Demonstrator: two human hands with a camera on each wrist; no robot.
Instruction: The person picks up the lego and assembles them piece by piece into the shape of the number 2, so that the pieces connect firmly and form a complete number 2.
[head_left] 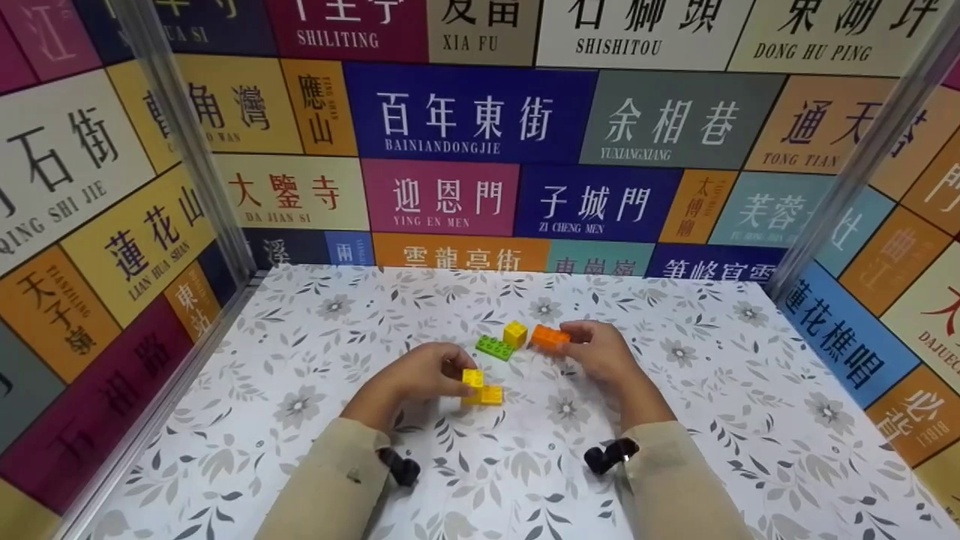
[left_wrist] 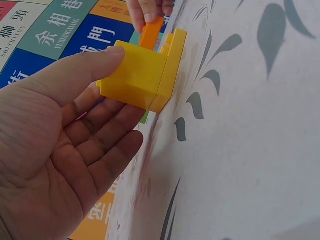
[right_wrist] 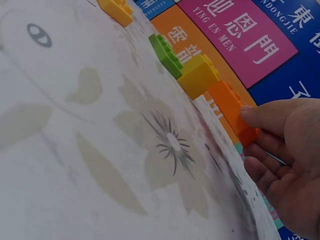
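My left hand (head_left: 459,377) pinches a yellow brick stack (head_left: 480,387), a small block on a wider yellow piece, at the table's middle. In the left wrist view my thumb lies on the stack (left_wrist: 140,75), my fingers (left_wrist: 107,127) curl beneath it, and its wide piece lies against the table. My right hand (head_left: 571,337) grips an orange brick (head_left: 549,337) by its right end, thumb on top (right_wrist: 255,114). The orange brick (right_wrist: 231,109) is at table level; whether it touches I cannot tell. A small yellow brick (head_left: 514,333) and a green brick (head_left: 495,347) lie just left of it.
The floral tablecloth (head_left: 315,420) covers the table. Walls of coloured sign panels (head_left: 465,112) close in the back and both sides, with metal posts (head_left: 187,142) at the back corners. A black wrist mount (head_left: 401,466) shows on each sleeve.
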